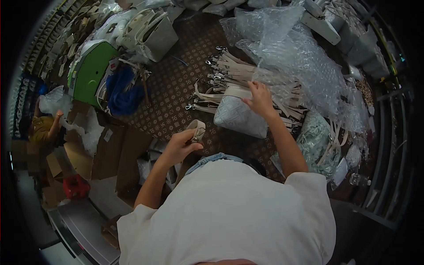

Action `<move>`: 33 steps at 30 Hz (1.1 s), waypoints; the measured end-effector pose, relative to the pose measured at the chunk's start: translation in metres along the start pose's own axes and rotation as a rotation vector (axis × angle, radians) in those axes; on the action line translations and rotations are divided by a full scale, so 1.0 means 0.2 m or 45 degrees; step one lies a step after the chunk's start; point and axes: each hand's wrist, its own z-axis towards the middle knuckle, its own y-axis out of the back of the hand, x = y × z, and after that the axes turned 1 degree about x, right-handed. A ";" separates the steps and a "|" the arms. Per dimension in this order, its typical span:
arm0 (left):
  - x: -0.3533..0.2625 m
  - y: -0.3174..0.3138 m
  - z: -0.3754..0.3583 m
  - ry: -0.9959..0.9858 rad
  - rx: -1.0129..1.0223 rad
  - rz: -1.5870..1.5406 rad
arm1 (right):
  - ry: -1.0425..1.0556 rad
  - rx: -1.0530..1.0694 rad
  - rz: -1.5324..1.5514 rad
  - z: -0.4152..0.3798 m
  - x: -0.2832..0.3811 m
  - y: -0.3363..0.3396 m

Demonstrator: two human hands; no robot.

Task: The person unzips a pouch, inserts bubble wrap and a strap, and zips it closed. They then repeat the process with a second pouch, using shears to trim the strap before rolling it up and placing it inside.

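While your right hand rests with its fingers closed over the top edge of the pale quilted bag, that bag sits on the patterned floor, leaning against the pile of beige straps; you cannot see what is inside it. Your left hand is clamped around a rolled beige strap with a metal clasp, held just in front of your chest and near the bag. The bag is off-white with a diamond-stitched face. The straps lie fanned behind it, their silver clips pointing left. Sheets of bubble wrap crowd over the straps on the right, touching your right hand. More pale handbags stand farther left, beside a green bag and blue cloth. Flattened cardboard lies by your left arm.
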 end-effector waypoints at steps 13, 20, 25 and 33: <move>-0.06 0.03 0.11 -0.212 -0.212 -0.187 | 0.268 0.475 0.030 -0.51 0.54 0.05; 0.03 -0.25 0.34 0.118 0.590 0.011 | 0.227 0.486 -0.189 -0.62 0.52 0.16; -0.01 -0.29 0.34 0.199 0.523 0.631 | 0.302 0.373 -0.224 -0.67 0.48 0.16; 0.02 -0.50 0.45 -0.066 0.724 1.304 | 0.384 0.219 -0.116 -0.71 0.45 0.16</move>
